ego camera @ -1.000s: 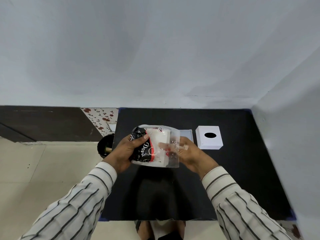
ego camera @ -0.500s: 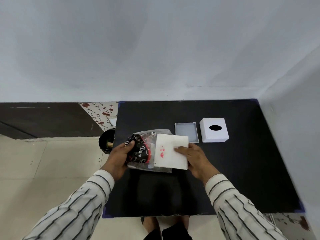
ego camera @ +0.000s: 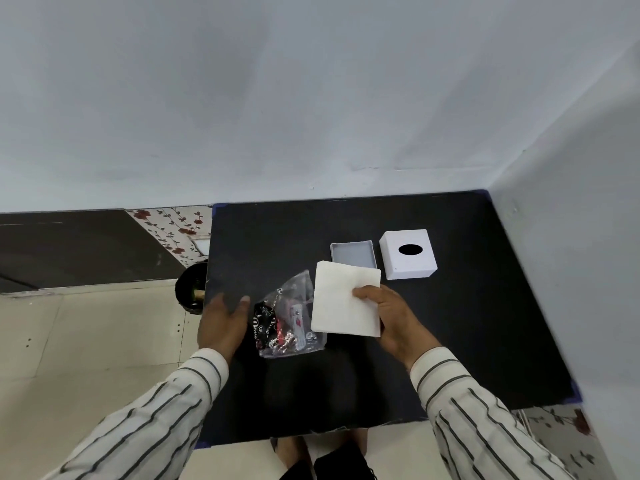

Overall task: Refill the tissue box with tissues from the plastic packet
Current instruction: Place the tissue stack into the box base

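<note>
The tissue stack (ego camera: pixel 344 299) has been drawn clear of the plastic packet (ego camera: pixel 289 315) and is pinched by the right hand (ego camera: pixel 388 315) just before the open box tray (ego camera: pixel 353 252); the left hand (ego camera: pixel 221 318), fingers spread, has released the packet. Loading can follow.

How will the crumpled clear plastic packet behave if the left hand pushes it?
The crumpled clear plastic packet looks empty, so it is probably very light and would slide on the black table. Its wrinkled film will likely buckle, not move stiffly. The left hand is open beside it.
</note>
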